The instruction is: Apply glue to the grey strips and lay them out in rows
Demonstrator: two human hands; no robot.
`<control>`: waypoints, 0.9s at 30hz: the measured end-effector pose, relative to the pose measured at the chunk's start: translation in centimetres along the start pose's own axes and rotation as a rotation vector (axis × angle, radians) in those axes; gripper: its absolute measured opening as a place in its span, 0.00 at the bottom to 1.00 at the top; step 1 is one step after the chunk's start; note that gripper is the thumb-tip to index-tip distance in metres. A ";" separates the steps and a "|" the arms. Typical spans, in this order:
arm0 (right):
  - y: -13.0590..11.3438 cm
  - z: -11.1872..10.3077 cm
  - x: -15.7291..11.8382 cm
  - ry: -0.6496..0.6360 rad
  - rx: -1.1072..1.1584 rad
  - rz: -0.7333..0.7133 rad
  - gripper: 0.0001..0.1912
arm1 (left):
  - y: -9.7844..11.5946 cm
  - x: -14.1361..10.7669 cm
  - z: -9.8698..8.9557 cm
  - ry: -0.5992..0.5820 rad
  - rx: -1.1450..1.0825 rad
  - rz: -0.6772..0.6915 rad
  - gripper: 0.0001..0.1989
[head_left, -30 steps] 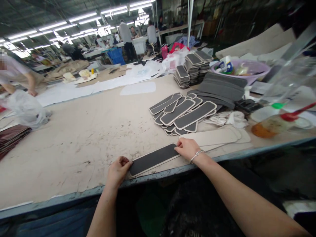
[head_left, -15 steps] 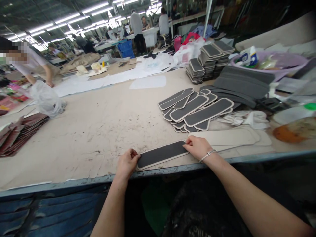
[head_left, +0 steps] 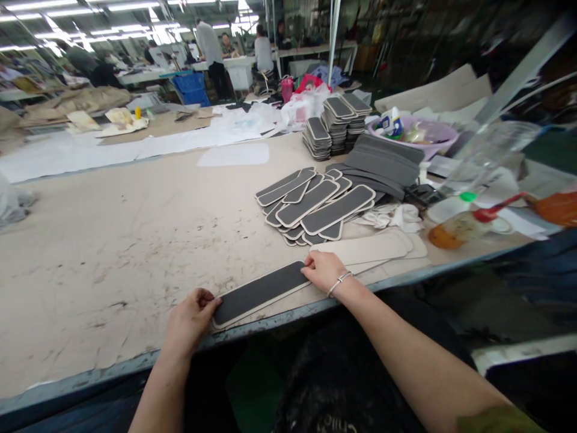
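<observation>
A long dark grey panel with a pale border (head_left: pixel 261 292) lies at the table's front edge. My left hand (head_left: pixel 193 313) pinches its left end, thumb on top. At its right end, my right hand (head_left: pixel 322 270), with a bracelet at the wrist, grips the corner between thumb and fingers. Pale blank strips (head_left: pixel 374 248) lie partly under and beyond my right hand. Behind them is a loose heap of similar bordered panels (head_left: pixel 311 204). Plain dark grey sheets (head_left: pixel 383 162) lie to the right of the heap.
Neat stacks of panels (head_left: pixel 336 123) stand farther back, beside a purple basin (head_left: pixel 444 143). A bottle with orange contents (head_left: pixel 453 233) and crumpled white cloth (head_left: pixel 399 216) are at the right. A white sheet (head_left: pixel 234 154) lies mid-table. People work in the background.
The camera view has turned to the right, so the table and both hands appear farther left. Both hands still hold the panel's ends. The co-worker at the left has gone out of view.
</observation>
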State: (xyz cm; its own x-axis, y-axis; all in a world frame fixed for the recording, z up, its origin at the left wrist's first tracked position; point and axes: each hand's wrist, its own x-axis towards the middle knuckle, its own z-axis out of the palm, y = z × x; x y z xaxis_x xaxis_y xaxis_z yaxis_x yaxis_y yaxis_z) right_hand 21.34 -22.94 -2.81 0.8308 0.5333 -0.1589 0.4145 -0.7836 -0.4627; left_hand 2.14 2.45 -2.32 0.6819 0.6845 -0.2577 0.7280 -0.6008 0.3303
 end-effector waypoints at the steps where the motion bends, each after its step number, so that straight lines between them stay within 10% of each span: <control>1: 0.0 0.0 0.0 -0.001 0.000 -0.002 0.04 | 0.1 -0.1 -0.1 -0.001 0.003 -0.004 0.12; 27: 0.3 0.3 0.1 0.002 0.006 -0.055 0.02 | 0.0 -0.4 -0.1 -0.006 -0.103 0.055 0.11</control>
State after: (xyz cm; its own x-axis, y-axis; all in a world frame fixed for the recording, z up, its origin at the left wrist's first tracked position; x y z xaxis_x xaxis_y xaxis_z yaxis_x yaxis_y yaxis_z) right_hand 21.45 -23.06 -3.23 0.8075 0.5750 -0.1318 0.4571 -0.7511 -0.4764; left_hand 1.85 2.19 -2.10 0.7215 0.6487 -0.2421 0.6782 -0.5918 0.4356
